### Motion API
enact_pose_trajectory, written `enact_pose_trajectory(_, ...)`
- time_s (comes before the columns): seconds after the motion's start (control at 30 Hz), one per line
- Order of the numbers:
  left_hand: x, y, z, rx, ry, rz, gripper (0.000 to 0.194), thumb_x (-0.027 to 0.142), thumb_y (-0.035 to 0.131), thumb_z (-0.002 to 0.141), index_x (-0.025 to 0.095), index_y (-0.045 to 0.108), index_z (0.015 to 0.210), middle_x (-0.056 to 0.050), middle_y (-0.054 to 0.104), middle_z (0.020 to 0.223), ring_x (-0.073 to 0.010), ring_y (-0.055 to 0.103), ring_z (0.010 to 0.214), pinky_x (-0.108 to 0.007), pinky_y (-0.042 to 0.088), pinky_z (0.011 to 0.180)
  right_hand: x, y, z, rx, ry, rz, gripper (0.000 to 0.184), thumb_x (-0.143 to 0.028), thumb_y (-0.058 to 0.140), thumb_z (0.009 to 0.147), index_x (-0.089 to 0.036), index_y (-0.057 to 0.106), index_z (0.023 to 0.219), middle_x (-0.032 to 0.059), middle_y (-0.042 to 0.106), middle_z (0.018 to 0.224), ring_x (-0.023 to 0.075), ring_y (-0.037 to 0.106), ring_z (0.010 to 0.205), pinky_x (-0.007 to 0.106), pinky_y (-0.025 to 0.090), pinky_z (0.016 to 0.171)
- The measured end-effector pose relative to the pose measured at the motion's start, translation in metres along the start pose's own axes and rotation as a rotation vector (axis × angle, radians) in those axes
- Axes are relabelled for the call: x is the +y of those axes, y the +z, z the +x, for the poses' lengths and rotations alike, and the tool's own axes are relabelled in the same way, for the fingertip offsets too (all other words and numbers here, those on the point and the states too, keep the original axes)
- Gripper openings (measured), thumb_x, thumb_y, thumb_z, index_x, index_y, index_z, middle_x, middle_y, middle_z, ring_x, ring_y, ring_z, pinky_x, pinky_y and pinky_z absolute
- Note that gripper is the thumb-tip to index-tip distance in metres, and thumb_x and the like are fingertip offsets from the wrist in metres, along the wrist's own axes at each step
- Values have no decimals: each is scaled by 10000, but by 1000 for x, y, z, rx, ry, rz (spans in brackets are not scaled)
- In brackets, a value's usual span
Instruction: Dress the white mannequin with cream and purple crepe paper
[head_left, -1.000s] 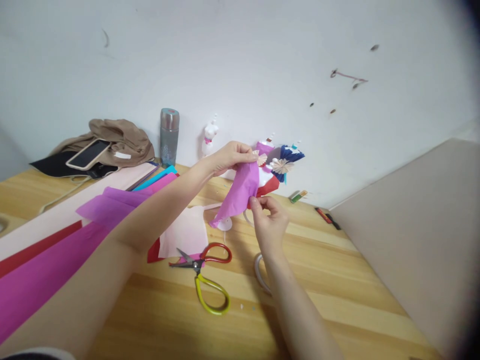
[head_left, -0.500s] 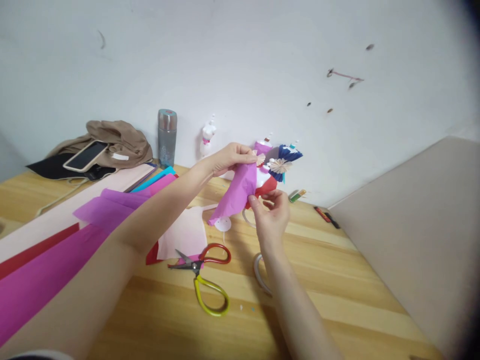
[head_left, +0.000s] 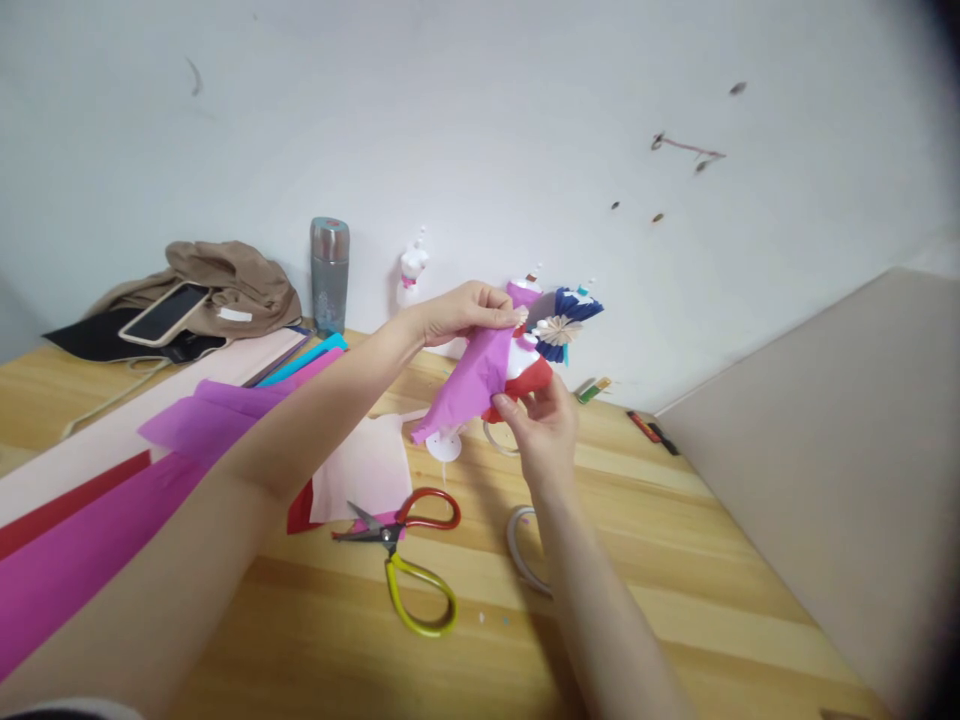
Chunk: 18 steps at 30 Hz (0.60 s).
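Note:
A small white dress form (head_left: 524, 356) is wrapped in red paper (head_left: 529, 379), with a sheet of purple crepe paper (head_left: 472, 380) hanging down its left side. At the top edge of the purple paper, my left hand (head_left: 480, 308) pinches it together with a small pleated cream piece, mostly hidden by the fingertips. My right hand (head_left: 546, 418) closes around the red-wrapped lower part, its thumb against the purple paper. Below the paper shows a white round disc (head_left: 444, 446). Open-bladed scissors (head_left: 388, 537) with a red and a yellow handle lie on the table nearer me.
Behind stand other small dress forms: a white one (head_left: 411, 270), a purple one (head_left: 525, 292) and a blue one with a cream fan (head_left: 574, 322). Tape rolls (head_left: 517, 545), coloured paper sheets (head_left: 90, 560), a thermos (head_left: 330, 275), a phone (head_left: 165, 314) and cloth (head_left: 232, 270) surround the work.
My right hand's fingers have closed around the red-wrapped form, showing more red. The purple paper has shifted slightly, and the cream piece is more covered by my left fingers.

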<state>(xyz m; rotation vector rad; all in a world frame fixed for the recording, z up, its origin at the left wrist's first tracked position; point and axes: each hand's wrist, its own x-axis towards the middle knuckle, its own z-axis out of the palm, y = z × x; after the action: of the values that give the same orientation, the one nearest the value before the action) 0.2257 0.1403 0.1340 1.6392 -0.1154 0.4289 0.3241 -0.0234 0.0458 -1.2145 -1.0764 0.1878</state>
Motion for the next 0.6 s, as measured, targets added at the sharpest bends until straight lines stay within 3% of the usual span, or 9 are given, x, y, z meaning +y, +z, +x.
enact_pose_trajectory(0.17, 4, 0, 2, 26, 4, 47, 458, 467, 826, 734, 150, 530, 588, 26, 410, 545, -51, 317, 489, -235, 172, 476, -8, 1, -1, 5, -17, -45, 352, -313, 787, 701, -247, 665, 1025, 70, 716, 1088, 265, 671, 1010, 526, 529, 980)
enact_pose_trajectory(0.4, 8, 3, 1, 33, -21, 45, 425, 363, 784, 798, 142, 496, 578, 42, 389, 542, -43, 298, 490, -221, 176, 477, -8, 1, -1, 5, -46, -47, 396, -287, 782, 710, -247, 657, 1084, 70, 705, 1093, 269, 668, 1033, 533, 509, 999)
enact_pose_trajectory(0.6, -8, 3, 4, -21, -113, -33, 215, 207, 723, 824, 105, 625, 661, 7, 522, 645, -64, 407, 562, -229, 301, 563, -5, 2, -1, -1, -84, -72, 424, -283, 770, 727, -260, 633, 1128, 58, 681, 1111, 248, 659, 1020, 499, 523, 982)
